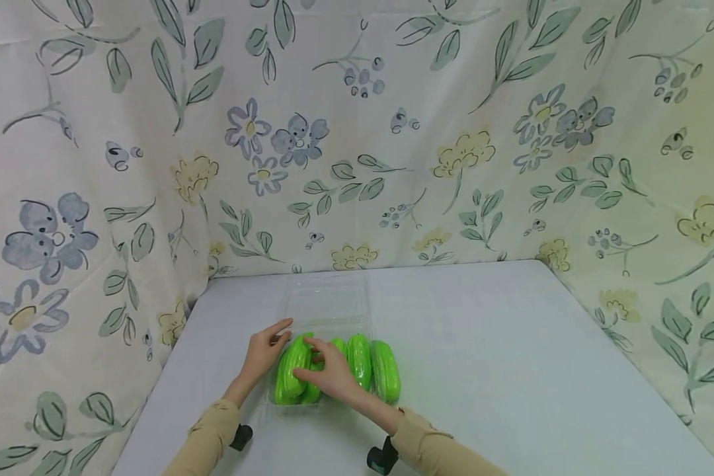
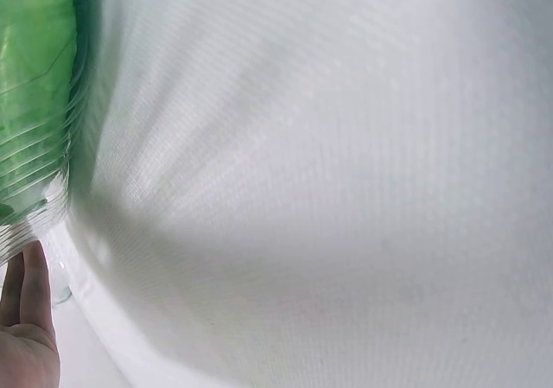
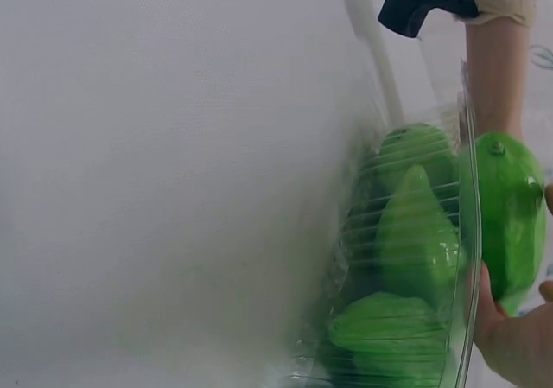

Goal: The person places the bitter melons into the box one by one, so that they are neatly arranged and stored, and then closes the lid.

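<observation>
A clear plastic box (image 1: pixel 272 390) stands on the table with its lid (image 1: pixel 326 297) folded back behind it. Several glossy, bright green ribbed fruits lie in it, one green fruit (image 1: pixel 359 360) right of my right hand. My right hand (image 1: pixel 336 377) holds an upper green fruit (image 1: pixel 296 378) at the box's left, thumb on its near side and fingers at its far end. In the right wrist view, this held green fruit (image 3: pixel 511 224) is above the box rim. My left hand (image 1: pixel 264 347), fingers extended, touches the box's far left side; in the left wrist view its fingertips (image 2: pixel 34 276) meet the ribbed wall.
Another green fruit (image 1: pixel 387 371) lies at the right end of the row; I cannot tell whether the box wall encloses it. White cloth covers the table (image 1: pixel 500 357). A floral curtain (image 1: pixel 357 145) hangs behind and at both sides. Dark wrist devices (image 1: pixel 383 456) sit near the sleeves.
</observation>
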Available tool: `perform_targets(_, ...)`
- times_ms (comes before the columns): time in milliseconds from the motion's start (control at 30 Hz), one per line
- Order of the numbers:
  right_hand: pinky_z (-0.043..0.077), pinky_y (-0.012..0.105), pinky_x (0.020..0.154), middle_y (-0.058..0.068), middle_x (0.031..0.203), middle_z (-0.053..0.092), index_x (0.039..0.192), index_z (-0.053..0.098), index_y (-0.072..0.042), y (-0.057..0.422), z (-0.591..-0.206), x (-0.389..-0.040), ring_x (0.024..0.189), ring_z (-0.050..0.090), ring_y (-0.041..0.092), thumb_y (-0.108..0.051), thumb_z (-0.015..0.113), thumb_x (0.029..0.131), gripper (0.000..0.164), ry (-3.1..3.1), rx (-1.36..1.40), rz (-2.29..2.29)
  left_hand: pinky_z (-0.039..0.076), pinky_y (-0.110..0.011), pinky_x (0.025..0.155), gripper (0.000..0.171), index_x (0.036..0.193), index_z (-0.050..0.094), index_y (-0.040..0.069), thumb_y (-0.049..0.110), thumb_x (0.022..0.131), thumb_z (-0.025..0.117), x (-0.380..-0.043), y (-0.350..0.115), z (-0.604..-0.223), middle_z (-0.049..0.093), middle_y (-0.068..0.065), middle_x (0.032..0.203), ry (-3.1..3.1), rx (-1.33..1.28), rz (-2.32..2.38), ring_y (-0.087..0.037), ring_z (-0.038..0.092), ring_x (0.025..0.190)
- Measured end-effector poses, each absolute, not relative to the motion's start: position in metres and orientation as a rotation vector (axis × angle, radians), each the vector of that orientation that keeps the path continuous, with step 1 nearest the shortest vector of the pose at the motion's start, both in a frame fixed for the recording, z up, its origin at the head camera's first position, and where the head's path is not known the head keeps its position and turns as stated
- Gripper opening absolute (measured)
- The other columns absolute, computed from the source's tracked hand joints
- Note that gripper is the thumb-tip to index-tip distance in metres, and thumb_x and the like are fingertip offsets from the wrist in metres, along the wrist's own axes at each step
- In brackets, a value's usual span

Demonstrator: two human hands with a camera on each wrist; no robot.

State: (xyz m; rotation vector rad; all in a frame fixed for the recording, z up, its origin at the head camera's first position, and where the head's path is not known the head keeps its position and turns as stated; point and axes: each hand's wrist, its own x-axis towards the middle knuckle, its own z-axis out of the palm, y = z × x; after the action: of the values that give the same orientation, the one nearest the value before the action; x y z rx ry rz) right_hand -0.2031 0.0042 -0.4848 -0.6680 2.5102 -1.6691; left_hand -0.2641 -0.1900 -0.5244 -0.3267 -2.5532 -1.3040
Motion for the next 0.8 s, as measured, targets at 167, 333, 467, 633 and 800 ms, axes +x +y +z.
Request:
perform_targets(167,0.052,0.027,0.075,0.018,0.124,0.058,0.137,0.049,-0.006,0.007,-0.488,-0.202,0.102,0.062,0.034,-0.026,0.072,0.084,0.061,2.474,-0.626,-1.69,0.052,-0.021,0.062,0.034,0.124,0.062,0.003,0.005,0.091,0.061,-0.263,-0.19,-0.525,0.06,-0.018,0.128,-2.551,-0.326,-1.312,-0.034,0.069,0.094)
perform_targets(333,0.053,0.03,0.075,0.016,0.126,0.057,0.138,0.048,-0.011,0.012,-0.488,-0.201,0.104,0.061,0.033,-0.03,0.07,0.085,0.06,2.448,-0.571,-1.705,0.053,-0.022,0.063,0.033,0.125,0.062,0.003,0.006,0.091,0.061,-0.263,-0.19,-0.524,0.06,-0.018,0.129,-2.561,-0.317,-1.313,-0.034,0.069,0.095)
perform_targets(467,0.054,0.033,0.074,0.018,0.127,0.056,0.139,0.048,-0.011,0.018,-0.487,-0.198,0.106,0.06,0.035,-0.029,0.07,0.086,0.059,2.421,-0.568,-1.728,0.05,-0.02,0.06,0.033,0.125,0.061,0.003,0.006,0.092,0.061,-0.263,-0.19,-0.524,0.06,-0.017,0.129,-2.569,-0.307,-1.313,-0.034,0.069,0.096)
perform_targets(633,0.054,0.034,0.074,0.02,0.127,0.056,0.139,0.048,-0.012,0.027,-0.484,-0.194,0.106,0.06,0.035,-0.03,0.069,0.086,0.059,2.39,-0.536,-1.73,0.052,-0.021,0.063,0.033,0.125,0.061,0.003,0.006,0.092,0.061,-0.263,-0.19,-0.524,0.06,-0.017,0.129,-2.574,-0.31,-1.307,-0.033,0.069,0.095)
perform_targets(800,0.054,0.035,0.078,0.02,0.127,0.057,0.138,0.049,-0.017,0.04,-0.48,-0.194,0.105,0.061,0.032,-0.033,0.068,0.087,0.056,2.402,-0.545,-1.724,0.056,-0.026,0.068,0.033,0.125,0.061,0.004,0.007,0.092,0.061,-0.263,-0.19,-0.524,0.06,-0.017,0.129,-2.561,-0.315,-1.305,-0.032,0.069,0.095)
